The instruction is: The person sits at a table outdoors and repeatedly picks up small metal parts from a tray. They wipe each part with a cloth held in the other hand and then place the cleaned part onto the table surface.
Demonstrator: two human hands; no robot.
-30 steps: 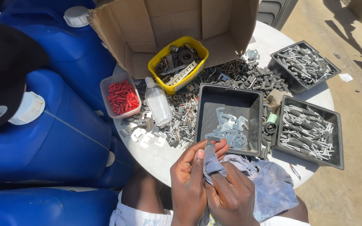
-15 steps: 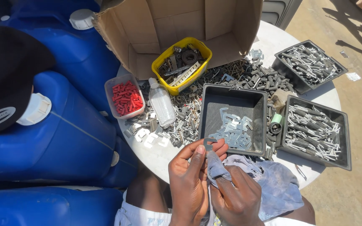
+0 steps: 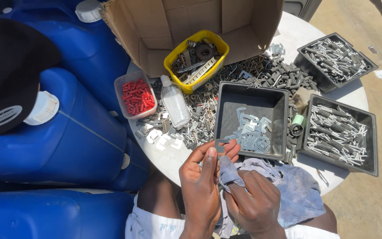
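The left hand (image 3: pixel 202 181) pinches a small grey metal bracket (image 3: pixel 220 145) between thumb and fingertips at the near edge of the round white worktop (image 3: pixel 171 159). The right hand (image 3: pixel 255 201), at its 3 o'clock, has its grip pressed together on a blue-grey rag (image 3: pixel 288 194). At 12 o'clock from the bracket a dark tray (image 3: pixel 231 106) holds more flat brackets. At 10 o'clock a clear tub (image 3: pixel 135 95) holds red plugs; a yellow bin (image 3: pixel 196 59) holds dark hardware.
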